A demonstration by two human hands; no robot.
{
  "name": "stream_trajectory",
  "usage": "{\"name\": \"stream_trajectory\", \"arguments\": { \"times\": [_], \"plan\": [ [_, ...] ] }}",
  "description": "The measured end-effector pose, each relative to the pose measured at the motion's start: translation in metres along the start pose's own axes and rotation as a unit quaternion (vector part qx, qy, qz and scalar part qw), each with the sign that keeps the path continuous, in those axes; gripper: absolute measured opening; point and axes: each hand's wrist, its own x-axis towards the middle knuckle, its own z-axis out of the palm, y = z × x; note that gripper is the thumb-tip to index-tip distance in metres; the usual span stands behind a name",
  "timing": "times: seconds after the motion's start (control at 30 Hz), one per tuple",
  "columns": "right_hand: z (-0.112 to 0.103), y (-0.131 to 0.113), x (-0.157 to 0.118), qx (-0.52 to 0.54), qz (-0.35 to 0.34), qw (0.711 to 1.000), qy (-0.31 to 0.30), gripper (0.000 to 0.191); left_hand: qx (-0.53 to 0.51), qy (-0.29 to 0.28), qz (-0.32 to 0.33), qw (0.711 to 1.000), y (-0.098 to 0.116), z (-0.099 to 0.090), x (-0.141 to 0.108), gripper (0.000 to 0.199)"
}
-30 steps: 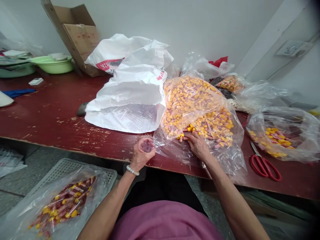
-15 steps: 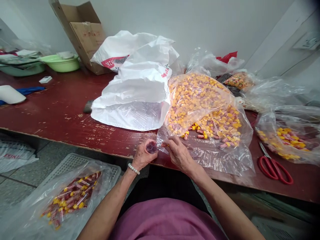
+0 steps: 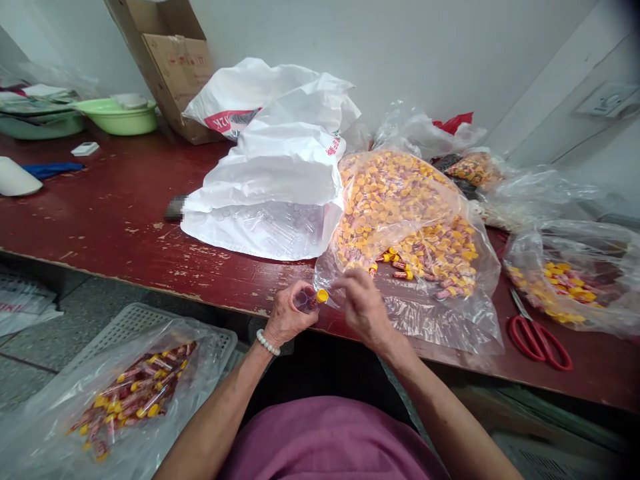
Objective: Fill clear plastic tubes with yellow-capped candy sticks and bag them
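Left hand: your left hand [image 3: 287, 315] sits at the near edge of the worn, red-painted wooden surface [image 3: 100, 213], its fingers [image 3: 295, 303] clenched around a small clear plastic tube [image 3: 305, 300] with a round yellow cap [image 3: 323, 296].

Tube: its long axis lies almost level and runs sideways, with the cap end pointing right, toward your other hand.

Right hand: your right hand [image 3: 363, 308] is the nearer hand to the cap, its curled fingers [image 3: 345, 283] just beside it. You cannot tell whether they pinch anything small.

Ahead: a large clear plastic bag [image 3: 440, 327] holds a heap of yellow-capped tubes [image 3: 380, 200], with loose yellow-capped tubes [image 3: 403, 272] lying on it. To its left is a white plastic sack [image 3: 265, 187].

Lower left: a clear bag of tubes [image 3: 130, 393] lies on a grey plastic crate [image 3: 150, 325].

Right: red-handled scissors [image 3: 537, 343] lie on the surface.
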Motion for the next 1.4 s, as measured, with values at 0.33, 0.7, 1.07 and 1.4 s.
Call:
{"name": "stream_trajectory", "arguments": {
  "times": [0.33,0.7,1.07,1.4],
  "plan": [
    [-0.032,0.061,-0.004,-0.104,0.179,0.977,0.055,0.022,-0.067,0.029,-0.081,0.994,0.004,0.006,-0.003,0.029],
    [-0.034,0.098,0.000,-0.075,0.315,0.946,0.002,0.017,-0.056,0.002,-0.054,0.997,0.007,0.020,-0.001,0.027],
    [0.021,-0.003,-0.003,0.108,0.091,0.988,0.067,0.011,0.017,-0.031,0.007,0.999,0.006,0.016,0.003,0.020],
    [0.005,-0.006,-0.017,-0.020,0.037,0.998,-0.045,0.028,-0.032,-0.024,-0.010,0.999,0.005,0.013,0.006,0.024]
  ]
}}
